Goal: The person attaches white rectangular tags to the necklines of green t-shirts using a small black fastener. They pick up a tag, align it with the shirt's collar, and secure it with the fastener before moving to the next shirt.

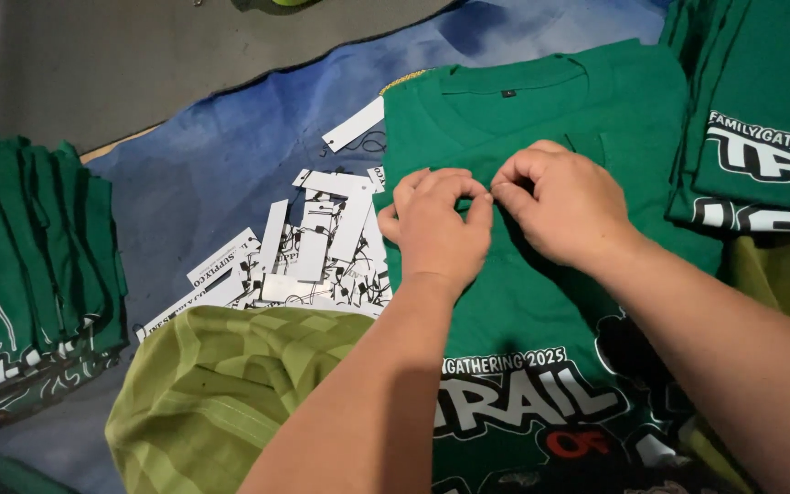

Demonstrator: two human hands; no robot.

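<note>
Mid-shirt, both hands [491,215] pinching green shirt [541,302] fabric; paper tags [313,252] crowd left edge, shirt stack [761,110] right

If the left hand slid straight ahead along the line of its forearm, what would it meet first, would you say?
The left hand, fingertips pinched on the green T-shirt beside the right hand, points up the shirt. It would probably stay on green cloth and reach the shirt's collar first, though depth is hard to judge.

I note both hands on the spread T-shirt [541,302]; paper tags [313,247] lie left of it, folded shirt stacks [29,265] far left and right [761,119].
</note>
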